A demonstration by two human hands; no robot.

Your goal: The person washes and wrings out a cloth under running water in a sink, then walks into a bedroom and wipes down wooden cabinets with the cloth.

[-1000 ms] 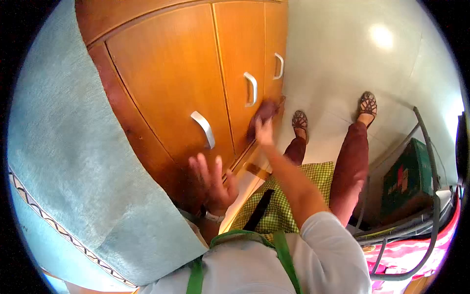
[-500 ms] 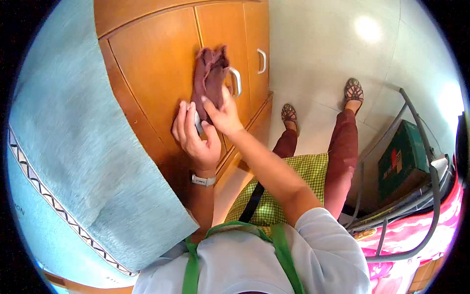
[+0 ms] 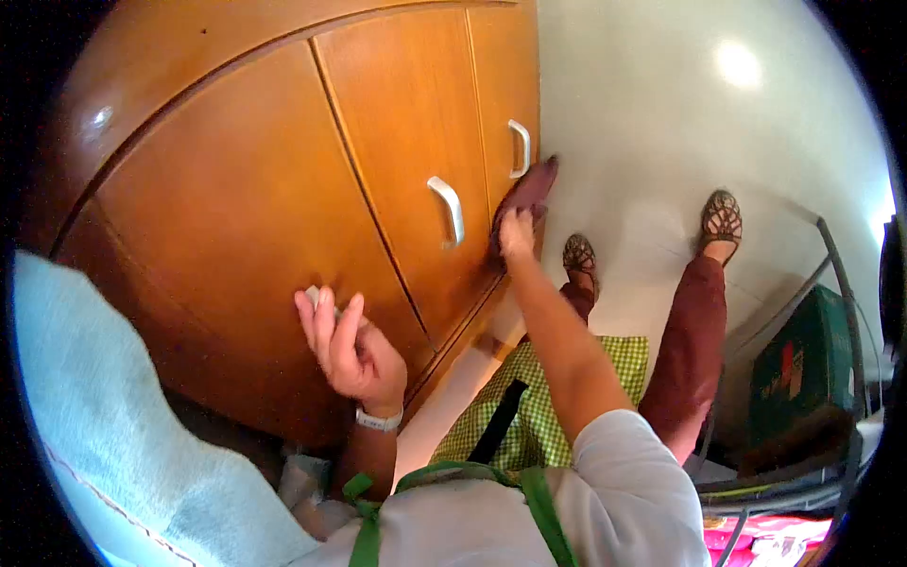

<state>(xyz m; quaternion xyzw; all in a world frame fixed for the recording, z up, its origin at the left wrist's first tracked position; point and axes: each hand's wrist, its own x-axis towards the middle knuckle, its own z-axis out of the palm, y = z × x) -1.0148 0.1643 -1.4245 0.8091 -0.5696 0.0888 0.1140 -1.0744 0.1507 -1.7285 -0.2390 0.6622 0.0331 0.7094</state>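
Curled fingers of my left hand (image 3: 364, 354) are round a pale piece, apparently the left cabinet door's handle (image 3: 315, 296), mostly hidden by them. A light band circles that wrist. Farther right, my right hand (image 3: 517, 234) grips a dark maroon cloth (image 3: 531, 189), which hangs beside the cabinet's right edge, above the floor. Between the hands is the bare silver handle (image 3: 448, 212) of the middle door.
The orange-brown wooden cabinet (image 3: 397, 113) has another silver handle (image 3: 519, 148) at right. Pale blue fabric (image 3: 123, 416) covers the lower left. My sandalled feet are on the light floor (image 3: 633, 104). At right, a dark green box (image 3: 798, 364) stands by a grey metal frame (image 3: 836, 255).
My hands have moved apart. The right one has carried the maroon cloth rightward, away from the left hand. The view has shifted, with more of the cabinet showing and less blue fabric.
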